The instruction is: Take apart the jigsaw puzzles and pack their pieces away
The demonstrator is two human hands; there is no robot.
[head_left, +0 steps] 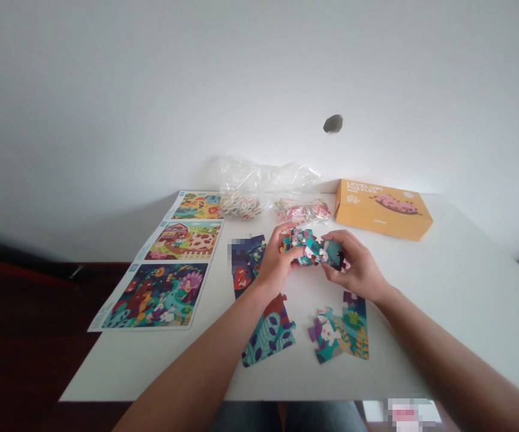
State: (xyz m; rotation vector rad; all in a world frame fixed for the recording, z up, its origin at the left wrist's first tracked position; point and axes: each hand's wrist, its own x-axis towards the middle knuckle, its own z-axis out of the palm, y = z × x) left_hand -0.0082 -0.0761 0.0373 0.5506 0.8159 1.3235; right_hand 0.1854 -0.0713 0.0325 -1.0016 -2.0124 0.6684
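Observation:
My left hand [281, 257] is closed around a bunch of loose jigsaw puzzle pieces [303, 245], teal, white and purple. Close beside it, my right hand [353, 263] pinches a teal puzzle piece [332, 252] at the right side of the bunch. Below my left forearm lies a joined section of puzzle [269, 339] with pale blue leaves and a brown patch. Another joined section [351, 330], with a white rabbit and yellow plants, lies below my right hand. Dark blue joined pieces [242, 270] show left of my left hand, partly covered by it.
A picture sheet [160, 297] with three printed scenes lies on the left of the white table [457, 312]. Clear plastic bags [263, 177] with more pieces [241, 207] stand at the back. An orange puzzle box [383, 210] is at the back right, near the wall.

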